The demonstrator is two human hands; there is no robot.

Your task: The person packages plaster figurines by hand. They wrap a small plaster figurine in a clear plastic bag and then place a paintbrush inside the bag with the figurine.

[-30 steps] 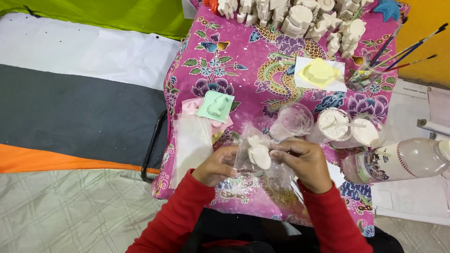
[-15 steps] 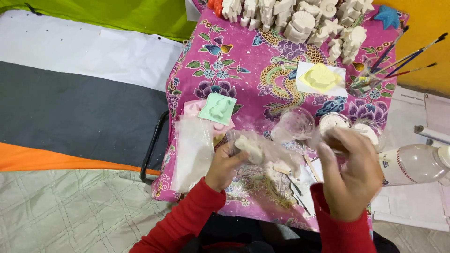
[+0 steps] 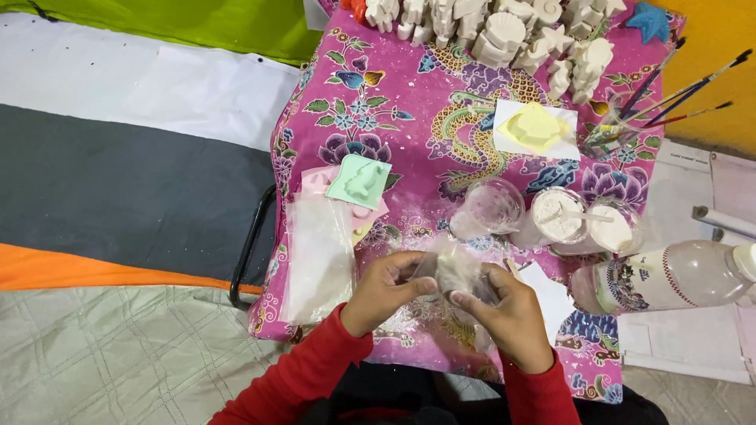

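Right hand point(image 3: 504, 315) has come back in from the right since half a second ago and now meets the left hand point(image 3: 386, 290); both pinch a small clear plastic bag point(image 3: 455, 271) between them, over the pink floral cloth point(image 3: 409, 142). Bag looks light, thin, crinkly and slippery, probably with a small whitish piece inside, likely fragile; best held by its edges. Beyond the right hand: plastic cups of white powder point(image 3: 587, 224). Beyond the left: green mold point(image 3: 360, 181).

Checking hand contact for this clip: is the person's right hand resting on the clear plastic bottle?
No: the right hand pinches a small clear plastic bag together with the left hand, apart from the bottle.
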